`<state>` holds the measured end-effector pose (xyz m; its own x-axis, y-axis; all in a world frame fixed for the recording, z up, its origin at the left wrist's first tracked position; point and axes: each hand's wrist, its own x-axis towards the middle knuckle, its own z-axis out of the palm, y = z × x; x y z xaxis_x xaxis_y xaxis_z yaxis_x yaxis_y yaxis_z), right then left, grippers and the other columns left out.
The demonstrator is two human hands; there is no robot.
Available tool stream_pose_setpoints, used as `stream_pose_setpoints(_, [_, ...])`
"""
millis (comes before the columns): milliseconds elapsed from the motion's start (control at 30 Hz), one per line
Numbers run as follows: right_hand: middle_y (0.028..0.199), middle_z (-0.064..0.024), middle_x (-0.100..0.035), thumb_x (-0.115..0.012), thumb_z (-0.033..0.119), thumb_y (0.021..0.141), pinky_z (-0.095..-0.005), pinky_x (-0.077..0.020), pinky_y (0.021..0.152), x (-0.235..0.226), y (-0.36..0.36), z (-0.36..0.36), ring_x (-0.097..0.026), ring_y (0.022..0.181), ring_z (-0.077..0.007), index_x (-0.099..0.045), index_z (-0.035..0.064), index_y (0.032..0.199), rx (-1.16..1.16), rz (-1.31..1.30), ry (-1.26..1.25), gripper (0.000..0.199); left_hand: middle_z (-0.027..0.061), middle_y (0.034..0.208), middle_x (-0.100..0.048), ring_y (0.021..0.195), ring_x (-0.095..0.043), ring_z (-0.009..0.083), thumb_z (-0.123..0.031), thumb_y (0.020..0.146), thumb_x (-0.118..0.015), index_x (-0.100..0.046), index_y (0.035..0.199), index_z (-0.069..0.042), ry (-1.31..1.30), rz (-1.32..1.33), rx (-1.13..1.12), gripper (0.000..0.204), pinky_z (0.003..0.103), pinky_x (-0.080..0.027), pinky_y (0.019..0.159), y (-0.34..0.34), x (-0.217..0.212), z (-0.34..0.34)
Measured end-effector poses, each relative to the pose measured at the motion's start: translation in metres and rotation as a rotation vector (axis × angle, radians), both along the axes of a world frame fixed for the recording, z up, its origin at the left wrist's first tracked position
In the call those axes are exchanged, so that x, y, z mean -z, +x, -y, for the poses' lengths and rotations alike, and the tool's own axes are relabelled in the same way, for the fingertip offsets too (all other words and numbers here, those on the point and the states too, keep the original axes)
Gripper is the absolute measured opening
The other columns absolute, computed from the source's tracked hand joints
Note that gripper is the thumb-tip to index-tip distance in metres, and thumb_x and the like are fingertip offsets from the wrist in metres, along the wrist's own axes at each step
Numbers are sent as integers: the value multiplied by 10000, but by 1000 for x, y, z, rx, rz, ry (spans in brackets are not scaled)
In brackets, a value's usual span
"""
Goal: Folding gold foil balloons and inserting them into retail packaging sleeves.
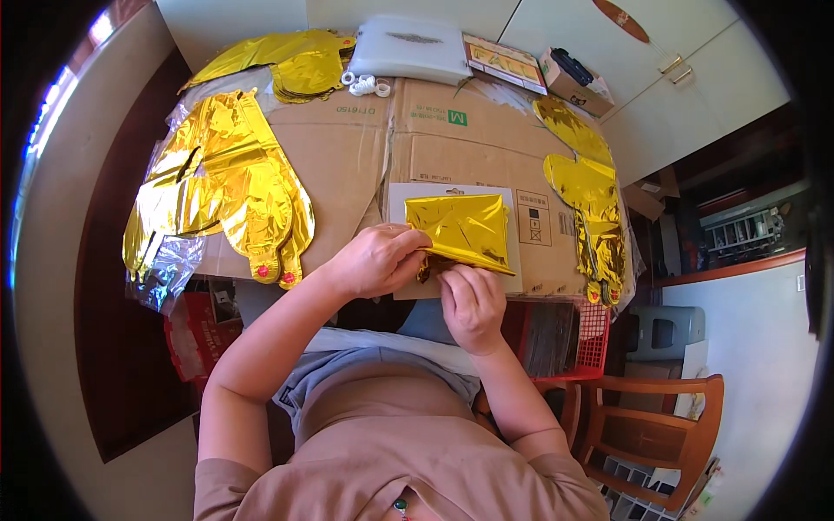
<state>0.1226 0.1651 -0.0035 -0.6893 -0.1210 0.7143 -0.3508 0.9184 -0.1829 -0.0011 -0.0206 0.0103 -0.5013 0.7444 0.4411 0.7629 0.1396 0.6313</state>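
Note:
A gold foil balloon (458, 226), folded into a flat rectangle, lies on a white hang card (397, 211) near the front edge of the cardboard-covered table. My left hand (380, 259) pinches the balloon's near-left corner between thumb and fingers. Bent fingers of my right hand (473, 306) press together at its near edge, where the foil is gathered into a fold. The fingertips of the right hand are partly hidden by the foil. To the left lies a stack of flat gold foil balloons (230, 174) with red dots at the ends.
More gold foil balloons lie at the right (582, 187) and far left (308, 69). Small white rolls (382, 88) sit beside a whitish plastic case (410, 52). An open carton (578, 82) stands far right. Below the table are a red basket (594, 339) and a wooden chair (712, 408).

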Motion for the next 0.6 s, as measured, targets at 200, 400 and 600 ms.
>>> stream_pose_setpoints(200, [1143, -97, -649, -784, 104, 817, -430, -477, 955, 3, 8, 7, -594, 1078, -292, -715, 55, 1196, 61, 160, 59, 388, 228, 963, -707, 914, -702, 413, -64, 891, -664, -644, 1112, 15, 19, 1, -3, 235, 461, -573, 826, 1, 1, 0])
stream_pose_setpoints(400, [1259, -172, -593, -766, 161, 835, -456, -440, 1066, 7, 10, 10, -550, 1193, -366, -689, 40, 1242, 61, 184, 72, 432, 226, 954, -706, 899, -703, 412, -50, 897, -658, -644, 1102, 21, 13, 6, -21, 218, 457, -576, 808, 2, 1, -1])
stream_pose_setpoints(600, [1266, -177, -581, -744, 222, 855, -511, -410, 1093, 6, 19, 8, -534, 1204, -371, -656, 50, 1299, 78, 231, 98, 484, 222, 957, -706, 892, -702, 410, -42, 901, -654, -647, 1090, 20, 16, -1, -16, 199, 457, -575, 805, 2, -2, -2])
